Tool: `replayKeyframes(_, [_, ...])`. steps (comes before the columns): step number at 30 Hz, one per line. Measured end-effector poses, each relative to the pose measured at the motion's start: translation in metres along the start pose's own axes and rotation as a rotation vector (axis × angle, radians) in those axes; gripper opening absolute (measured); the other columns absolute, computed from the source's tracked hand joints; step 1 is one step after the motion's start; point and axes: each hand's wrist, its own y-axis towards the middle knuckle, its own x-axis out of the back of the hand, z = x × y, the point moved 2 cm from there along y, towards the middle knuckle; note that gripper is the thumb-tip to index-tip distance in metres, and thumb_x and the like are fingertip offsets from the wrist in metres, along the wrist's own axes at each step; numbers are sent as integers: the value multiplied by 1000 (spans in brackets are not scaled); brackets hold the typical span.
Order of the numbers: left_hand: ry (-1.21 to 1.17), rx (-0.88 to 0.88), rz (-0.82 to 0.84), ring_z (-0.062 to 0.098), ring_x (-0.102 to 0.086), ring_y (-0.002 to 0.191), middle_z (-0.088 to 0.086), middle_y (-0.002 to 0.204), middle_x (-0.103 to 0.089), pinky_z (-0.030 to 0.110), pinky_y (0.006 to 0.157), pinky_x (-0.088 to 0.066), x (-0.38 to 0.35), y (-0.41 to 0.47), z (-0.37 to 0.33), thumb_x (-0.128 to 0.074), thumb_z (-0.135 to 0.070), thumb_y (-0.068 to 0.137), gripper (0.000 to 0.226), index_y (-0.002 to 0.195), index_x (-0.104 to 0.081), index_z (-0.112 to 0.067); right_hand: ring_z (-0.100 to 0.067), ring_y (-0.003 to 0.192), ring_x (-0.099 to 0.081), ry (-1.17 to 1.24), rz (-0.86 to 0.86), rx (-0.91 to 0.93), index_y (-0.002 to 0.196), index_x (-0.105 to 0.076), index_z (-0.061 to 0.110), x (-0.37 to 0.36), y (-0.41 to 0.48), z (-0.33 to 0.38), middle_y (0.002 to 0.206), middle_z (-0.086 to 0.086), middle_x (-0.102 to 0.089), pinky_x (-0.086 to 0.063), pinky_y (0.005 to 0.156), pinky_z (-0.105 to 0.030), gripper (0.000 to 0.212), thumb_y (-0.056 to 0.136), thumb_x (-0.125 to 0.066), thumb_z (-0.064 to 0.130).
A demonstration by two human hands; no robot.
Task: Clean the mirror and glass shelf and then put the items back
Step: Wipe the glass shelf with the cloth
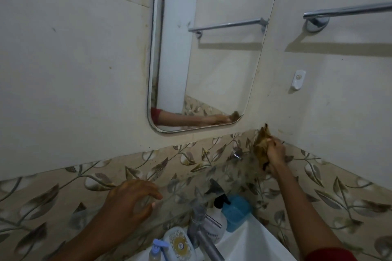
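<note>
The right hand (275,152) is raised to the corner where the two walls meet, and its fingers are closed tight around a crumpled brown cloth (262,144). The cloth touches the leaf-pattern tile band (84,178) just under the plain wall, beside a small metal bracket (237,153) fixed on the tiles. The glass shelf I cannot make out clearly in this place, only some blur under the bracket.

The mirror (212,48) hangs on the wall above and to the left of this hand, well apart from the cloth; its lower right corner is the nearest part. In its lower edge the reflection of the arm and the cloth is visible.

The left hand (129,201) is lower, in front of the tile band, with fingers spread and a little curled, holding nothing. It is well under the mirror's lower left corner.

On the back edge of the sink (254,243) stand a spray bottle (216,218) with black trigger, a blue container (236,212), a white box with a gold ornament (180,246) and a small bottle with blue pump (158,250), around the tap (201,229). The spray bottle has a label, but the writing is too blurred to read. A towel bar (347,11) and a white wall hook (298,79) are on the right wall.
</note>
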Motion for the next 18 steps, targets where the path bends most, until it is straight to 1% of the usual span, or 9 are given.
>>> replayKeyframes(1, [-5,-1,-23,9,-57,108,-21,104,-66,47,93,-46,1,-1,1,-57,-47,73,18,89,-65,-45,-39,105,-57,-70,-27,58,115,-57,-3,2,8,2,116,-27,-61,-47,82,-41,31,97,-35,12])
replayKeyframes(3, [1,-26,-65,2,-59,101,-21,99,-68,46,87,-51,2,-4,4,-51,-51,68,32,99,-60,-44,-38,103,-56,-284,1,203,116,-56,-2,0,18,1,116,-26,-61,-40,76,-34,32,98,-34,12])
replayKeyframes(5, [31,-33,-99,-2,-57,98,-22,95,-68,44,82,-54,2,-6,4,-51,-49,67,31,96,-60,-44,-39,105,-57,-575,165,295,117,-54,-2,-11,23,-10,118,-26,-60,-43,81,-37,30,98,-35,11])
replayKeyframes(7, [33,-12,-96,3,-61,99,-24,95,-67,44,83,-54,3,-7,3,-50,-50,66,29,93,-60,-46,-37,108,-57,-871,386,288,116,-52,-2,-25,24,-26,120,-27,-59,-45,88,-39,27,96,-38,11])
replayKeyframes(9, [31,3,-93,7,-63,99,-31,93,-68,43,86,-52,4,-7,3,-50,-51,65,30,93,-60,-47,-36,111,-57,-1029,503,255,117,-52,1,-33,19,-36,123,-25,-58,-48,92,-40,30,96,-39,18])
replayKeyframes(11, [19,17,-82,2,-61,102,-40,108,-56,41,90,-50,5,-8,3,-49,-54,62,33,93,-60,-50,-36,113,-56,-1057,507,241,122,-53,8,-34,15,-39,126,-22,-58,-47,95,-42,36,95,-38,28])
replayKeyframes(14, [-16,42,-72,9,-58,111,-45,117,-46,44,92,-49,5,-12,2,-49,-56,58,35,91,-60,-54,-37,115,-55,-1023,455,255,124,-55,13,-33,9,-41,127,-21,-59,-45,98,-43,40,96,-37,36])
replayKeyframes(16, [-34,52,-87,11,-58,112,-43,111,-54,43,93,-49,7,-15,0,-49,-56,57,37,92,-60,-53,-38,116,-54,-967,424,234,122,-56,11,-31,4,-43,126,-23,-59,-43,98,-43,42,97,-34,36])
replayKeyframes(18, [-32,65,-77,12,-58,111,-33,100,-67,43,93,-49,9,-17,0,-48,-57,56,39,93,-59,-54,-38,118,-52,-916,407,222,122,-56,8,-31,-3,-45,127,-24,-57,-40,100,-43,39,98,-33,30])
